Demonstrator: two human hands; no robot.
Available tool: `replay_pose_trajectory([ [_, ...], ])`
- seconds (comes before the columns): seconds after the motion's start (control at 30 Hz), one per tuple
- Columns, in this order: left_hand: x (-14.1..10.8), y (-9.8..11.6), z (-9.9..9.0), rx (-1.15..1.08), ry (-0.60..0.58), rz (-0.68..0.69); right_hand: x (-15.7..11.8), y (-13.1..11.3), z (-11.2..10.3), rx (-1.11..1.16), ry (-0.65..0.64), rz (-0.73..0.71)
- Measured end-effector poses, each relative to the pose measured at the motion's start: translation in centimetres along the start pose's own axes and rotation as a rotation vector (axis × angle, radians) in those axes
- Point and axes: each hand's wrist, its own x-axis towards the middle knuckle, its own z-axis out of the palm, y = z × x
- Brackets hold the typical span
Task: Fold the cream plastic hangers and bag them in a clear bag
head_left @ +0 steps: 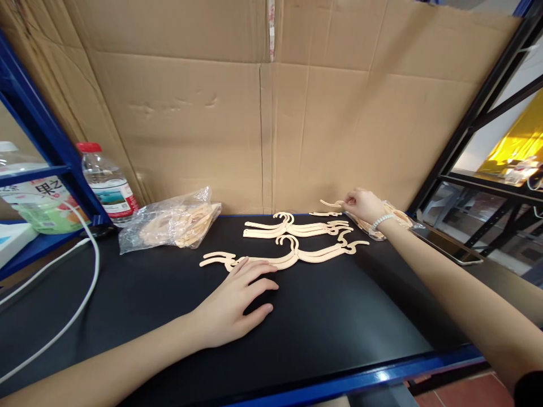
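Observation:
My right hand is at the back right of the black table, its fingers pinching a thin, curved, cream-coloured hanger piece. Another slim piece lies just below it. Palm down, my left hand rests with fingers spread, its fingertips at the front edge of the nearer folding hangers. These hangers lie flat with hooks pointing away and curved pieces at both ends. Behind them is a second group of cream hangers, with small curved pieces only at its right end.
A clear bag of hanger parts lies at the back left, another bag beyond my right wrist. A red-capped bottle stands by the blue shelf frame. A white cable loops along the left. Cardboard walls the back.

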Motion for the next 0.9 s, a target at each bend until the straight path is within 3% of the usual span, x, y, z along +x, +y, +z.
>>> replay_pose_trajectory([
  [0.1, 0.2, 0.2, -0.4, -0.027, 0.034, 0.007, -1.9, -2.3, -0.4, 0.197, -0.015, -0.059],
  [0.2, 0.5, 0.4, -0.7, -0.115, 0.092, -0.041, -4.7, -5.2, -0.6, 0.452, -0.147, -0.129],
  [0.3, 0.8, 0.6, -0.5, -0.343, 0.207, -0.17, -7.6, -8.0, -0.6, 1.108, -0.495, -0.121],
  [0.37, 1.0, 0.7, -0.2, -0.558, 0.248, -0.254, -9.3, -9.6, -0.5, 1.338, -0.708, -0.083],
  [0.5, 1.2, 1.1, 0.2, -0.88, 0.27, -0.256, -11.4, -12.2, -0.2, 1.479, -0.98, -0.019],
  [0.63, 1.2, 1.3, -0.1, -0.946, 0.297, -0.193, -12.2, -14.2, 0.0, 1.487, -1.048, 0.015],
  [0.73, 1.2, 1.4, -0.4, -0.952, 0.39, -0.308, -11.3, -14.5, 0.1, 1.295, -0.984, -0.17],
  [0.8, 1.2, 1.5, -0.6, -0.986, 0.457, -0.412, -9.8, -13.9, 0.4, 0.978, -0.728, -0.377],
  [0.83, 1.2, 1.5, -0.6, -1.009, 0.48, -0.451, -8.8, -13.3, 0.6, 0.783, -0.539, -0.451],
  [0.87, 1.2, 1.5, -0.7, -1.034, 0.495, -0.479, -7.8, -12.6, 1.0, 0.542, -0.335, -0.492],
  [0.9, 1.3, 1.5, -0.8, -1.056, 0.505, -0.495, -6.7, -11.9, 1.4, 0.44, -0.245, -0.476],
])
